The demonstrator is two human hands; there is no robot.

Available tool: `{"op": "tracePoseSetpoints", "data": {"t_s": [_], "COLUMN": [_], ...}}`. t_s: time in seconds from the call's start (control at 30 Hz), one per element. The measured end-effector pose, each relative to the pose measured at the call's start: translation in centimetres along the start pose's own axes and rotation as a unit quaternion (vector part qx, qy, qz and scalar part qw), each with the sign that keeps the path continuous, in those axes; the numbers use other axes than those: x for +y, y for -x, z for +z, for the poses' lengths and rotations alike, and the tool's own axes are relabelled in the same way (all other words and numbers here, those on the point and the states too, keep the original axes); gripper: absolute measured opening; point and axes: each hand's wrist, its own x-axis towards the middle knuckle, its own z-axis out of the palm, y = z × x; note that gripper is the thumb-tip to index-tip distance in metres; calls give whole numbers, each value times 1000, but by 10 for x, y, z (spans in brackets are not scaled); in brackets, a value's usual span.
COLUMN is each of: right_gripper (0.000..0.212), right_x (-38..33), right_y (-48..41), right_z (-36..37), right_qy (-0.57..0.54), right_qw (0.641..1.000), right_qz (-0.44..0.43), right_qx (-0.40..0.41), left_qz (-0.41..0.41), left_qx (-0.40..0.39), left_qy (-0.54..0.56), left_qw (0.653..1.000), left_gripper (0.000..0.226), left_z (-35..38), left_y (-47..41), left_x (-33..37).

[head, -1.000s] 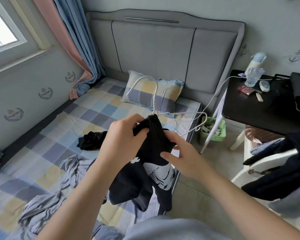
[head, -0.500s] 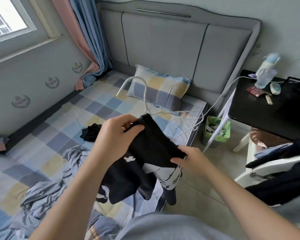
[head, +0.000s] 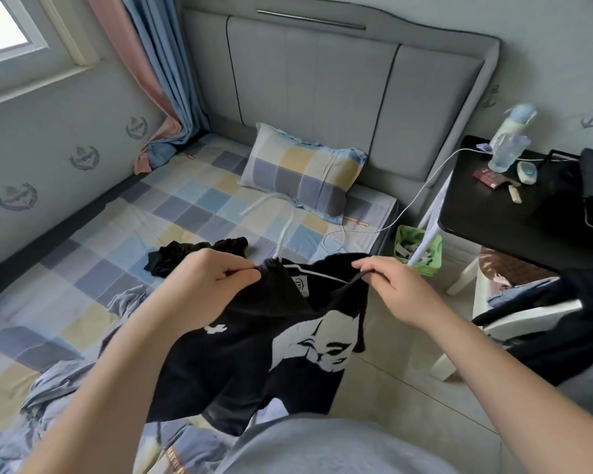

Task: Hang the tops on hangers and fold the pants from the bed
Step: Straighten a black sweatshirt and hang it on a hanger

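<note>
The black top (head: 247, 357) is of soft knit cloth with a white face print on the front. It hangs in the air between the 2 hands, over the edge of the bed (head: 93, 254) and the tiled floor (head: 401, 388). The left hand (head: 213, 280) pinches the left side of the collar in curled fingers, just where the thin white hanger (head: 285, 234) comes out. The hanger's hook points toward the pillow (head: 302, 172). The right hand (head: 403, 290) pinches the right side of the collar and holds it stretched, so part of the hanger's bar shows inside. On the checked sheet lie 2 more pieces: a crumpled black garment (head: 192, 253) just behind the left hand, and a wrinkled grey-blue garment (head: 65, 381) nearer the person. To the right, a black table (head: 493, 217) with a straight edge and a white chair (head: 528, 319) loaded with dark clothes leave only a narrow strip of floor.
</note>
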Motion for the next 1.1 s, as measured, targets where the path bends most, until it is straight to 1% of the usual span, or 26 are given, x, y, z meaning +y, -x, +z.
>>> {"op": "tracePoseSetpoints", "data": {"t_s": [0.07, 0.13, 0.2, 0.3, 0.37, 0.43, 0.5, 0.57, 0.63, 0.77, 0.83, 1.0, 1.07, 1.1], "right_gripper": [23, 18, 19, 18, 14, 18, 19, 29, 32, 40, 40, 38, 35, 33], "right_x": [-33, -64, -84, -86, -79, -72, -66, -58, -54, -53, -53, -60, -61, -61], "right_y": [2, 5, 5, 8, 10, 11, 9, 9, 12, 17, 19, 22, 24, 24], "right_z": [-2, 1, 4, -5, -16, -27, -35, -40, -45, -47, -47, -47, -46, -46], "right_qy": [-52, -65, -85, -160, -195, -230, -224, -183, -154, -100, -113, -170, -200, -205], "right_qw": [998, 996, 992, 982, 975, 969, 972, 981, 985, 993, 992, 983, 977, 975], "right_qz": [-25, -58, -82, -87, -89, -78, -65, -61, -58, -53, -54, -44, -45, -48], "right_qx": [-2, -31, -40, -50, -58, -49, -9, 30, 48, 27, 30, 61, 65, 70], "left_qz": [26, 64, 94, 112, 125, 156, 189, 211, 215, 211, 202, 205, 170, 143], "left_qx": [-10, -9, 4, 3, -8, 24, 85, 121, 138, 177, 183, 164, 141, 125], "left_qy": [-3, -2, 0, 9, -14, -66, -105, -100, -80, -64, -57, -59, -46, -43], "left_qw": [1000, 998, 996, 994, 992, 985, 973, 965, 963, 959, 960, 963, 974, 981], "left_gripper": [18, 19, 18, 10, 23, 32, 25, 19, 25, 24, 24, 29, 32, 41], "left_z": [13, 26, 32, 27, 20, 18, 20, 21, 22, 28, 30, 34, 37, 40], "left_y": [-2, -4, -5, -4, -4, -8, -12, -15, -15, -14, -13, -12, -10, -9], "left_x": [8, 17, 21, 15, 5, -9, -23, -36, -44, -46, -45, -45, -42, -42]}}
